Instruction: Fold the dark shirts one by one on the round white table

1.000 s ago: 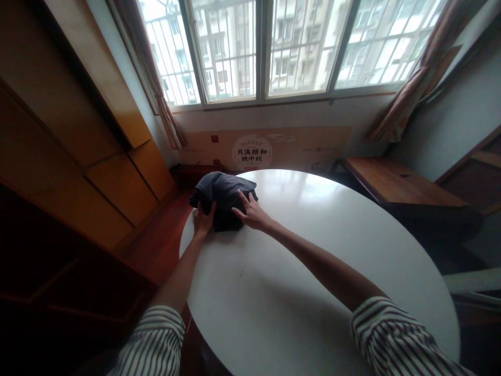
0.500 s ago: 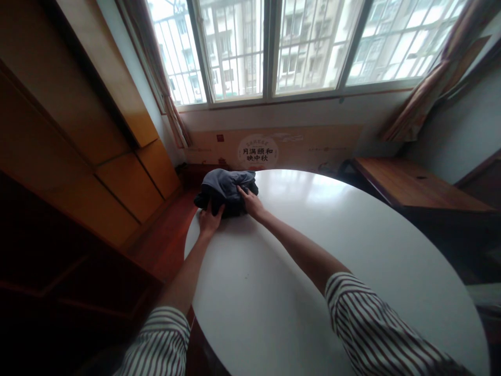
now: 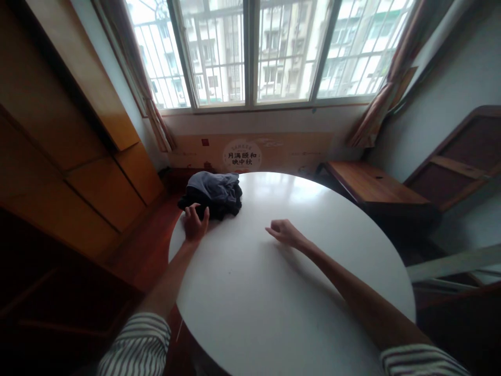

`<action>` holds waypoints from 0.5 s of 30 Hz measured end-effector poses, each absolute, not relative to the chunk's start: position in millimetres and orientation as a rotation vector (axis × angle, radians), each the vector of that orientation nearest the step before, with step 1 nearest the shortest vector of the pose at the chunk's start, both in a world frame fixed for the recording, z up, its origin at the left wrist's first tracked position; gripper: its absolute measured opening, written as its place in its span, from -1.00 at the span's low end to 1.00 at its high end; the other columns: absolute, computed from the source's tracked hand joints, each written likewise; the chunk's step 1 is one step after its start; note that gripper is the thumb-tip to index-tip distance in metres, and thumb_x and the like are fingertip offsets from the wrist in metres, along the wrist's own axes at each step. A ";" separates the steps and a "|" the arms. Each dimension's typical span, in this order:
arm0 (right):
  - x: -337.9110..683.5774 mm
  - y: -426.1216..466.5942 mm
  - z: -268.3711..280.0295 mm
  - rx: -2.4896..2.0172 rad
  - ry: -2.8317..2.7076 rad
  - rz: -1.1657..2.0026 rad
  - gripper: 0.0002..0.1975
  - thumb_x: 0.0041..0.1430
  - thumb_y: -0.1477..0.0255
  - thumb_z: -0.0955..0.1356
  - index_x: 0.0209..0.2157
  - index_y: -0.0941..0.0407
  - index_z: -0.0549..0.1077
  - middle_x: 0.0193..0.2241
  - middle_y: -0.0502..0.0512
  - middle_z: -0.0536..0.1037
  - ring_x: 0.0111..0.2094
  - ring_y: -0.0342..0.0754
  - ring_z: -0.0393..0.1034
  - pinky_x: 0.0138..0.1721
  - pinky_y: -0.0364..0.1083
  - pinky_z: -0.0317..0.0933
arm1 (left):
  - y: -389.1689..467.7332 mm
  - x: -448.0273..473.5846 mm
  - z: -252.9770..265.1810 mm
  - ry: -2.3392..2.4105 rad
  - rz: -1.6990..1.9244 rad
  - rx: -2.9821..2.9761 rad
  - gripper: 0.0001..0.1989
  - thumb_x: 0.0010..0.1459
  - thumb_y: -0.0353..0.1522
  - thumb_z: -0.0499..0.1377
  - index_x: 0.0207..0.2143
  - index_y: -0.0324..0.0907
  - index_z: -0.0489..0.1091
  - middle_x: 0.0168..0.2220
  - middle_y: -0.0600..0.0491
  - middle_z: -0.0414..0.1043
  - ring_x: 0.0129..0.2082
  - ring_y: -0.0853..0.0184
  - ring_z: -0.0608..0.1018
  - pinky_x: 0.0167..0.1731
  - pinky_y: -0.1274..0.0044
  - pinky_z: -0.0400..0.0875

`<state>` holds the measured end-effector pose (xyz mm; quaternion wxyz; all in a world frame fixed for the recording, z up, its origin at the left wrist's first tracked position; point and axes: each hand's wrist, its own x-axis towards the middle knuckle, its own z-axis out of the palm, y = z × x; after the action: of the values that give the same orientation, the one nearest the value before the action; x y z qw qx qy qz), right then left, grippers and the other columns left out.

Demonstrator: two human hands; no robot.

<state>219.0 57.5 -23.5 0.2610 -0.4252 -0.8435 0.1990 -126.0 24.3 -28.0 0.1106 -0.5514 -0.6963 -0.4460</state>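
Note:
A bundle of dark grey and black clothing (image 3: 215,189) lies heaped at the far left edge of the white round table (image 3: 250,308). My left hand (image 3: 195,224) is at the near side of this bundle, with fingers bent and spread apart. Its fingertips overlap the black cloth, though I cannot tell whether they touch it. To the right of the clothing, my right hand (image 3: 287,233) hovers just over the tabletop, apart from the cloth. Its fingers are loosely curled, the thumb side is stretched out, and nothing shows in it.
Wooden cabinets (image 3: 97,183) stand on the left above a reddish floor. A brown desk (image 3: 371,180) sits beyond the table at the right, with a framed panel (image 3: 457,167) by the wall. Barred windows (image 3: 250,52) and a printed banner (image 3: 274,149) are behind.
My right hand has let go of the clothing and moved right and nearer over the table. My left hand has loosened beside the bundle. The view has turned slightly right.

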 end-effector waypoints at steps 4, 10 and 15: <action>269.1 34.2 -31.1 -1.182 -2.154 0.578 -0.51 0.15 0.12 0.26 -0.71 0.06 0.08 -0.72 -0.12 0.06 -0.65 -0.21 -0.08 -0.57 -0.14 -0.16 | 20.7 -78.7 -9.2 -1.851 -1.301 -2.093 -0.63 0.32 -0.09 -0.04 -0.43 -0.11 0.30 -0.48 0.03 0.32 -0.45 0.30 0.43 -0.29 0.48 0.37; 272.4 26.8 -32.7 -1.202 -1.928 0.580 -0.52 0.11 0.10 0.27 -0.70 0.05 0.05 -0.72 -0.13 0.03 -0.64 -0.21 -0.10 -0.56 -0.14 -0.17 | 21.6 19.1 -0.5 -1.496 -1.067 -2.599 -0.50 0.33 -0.16 -0.06 -0.67 -0.10 0.10 -0.69 0.11 0.14 -0.66 0.40 0.23 -0.51 0.52 0.19; 279.0 37.1 -35.6 -1.178 -1.725 0.662 -0.52 0.04 0.10 0.31 -0.68 0.03 -0.01 -0.68 -0.14 -0.01 -0.61 -0.21 -0.11 -0.57 -0.16 -0.14 | 21.5 18.4 -30.0 -1.466 -1.067 -2.683 -0.51 0.31 -0.22 -0.05 -0.70 -0.11 0.02 -0.71 0.14 0.07 -0.68 0.42 0.16 -0.55 0.53 0.12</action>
<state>279.0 37.1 -35.6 0.4576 -0.4781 -0.6999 0.2687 18.4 21.5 -30.0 -0.0483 -0.8275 -0.4523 -0.3291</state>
